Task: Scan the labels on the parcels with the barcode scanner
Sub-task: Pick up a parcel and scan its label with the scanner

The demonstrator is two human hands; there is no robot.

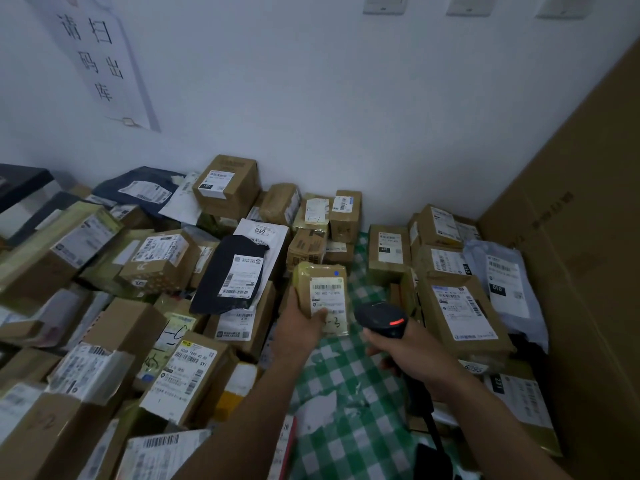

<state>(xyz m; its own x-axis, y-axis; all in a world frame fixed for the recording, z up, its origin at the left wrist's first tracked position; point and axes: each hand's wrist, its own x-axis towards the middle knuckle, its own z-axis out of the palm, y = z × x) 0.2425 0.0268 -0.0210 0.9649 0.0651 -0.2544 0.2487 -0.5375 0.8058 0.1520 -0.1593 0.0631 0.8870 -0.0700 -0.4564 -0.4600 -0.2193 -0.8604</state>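
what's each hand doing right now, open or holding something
Left hand: grips the small taped parcel, its label facing the camera.
Right hand: grips the barcode scanner, its head beside the parcel.

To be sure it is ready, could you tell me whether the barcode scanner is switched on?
On, it seems: a red light glows on the head of the barcode scanner, which the right hand grips.

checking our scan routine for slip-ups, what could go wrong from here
1. The left hand has its thumb over the lower part of the label on the small parcel, so a code there may be blocked.
2. The scanner in the right hand sits close to a labelled box, so it might read that label instead.
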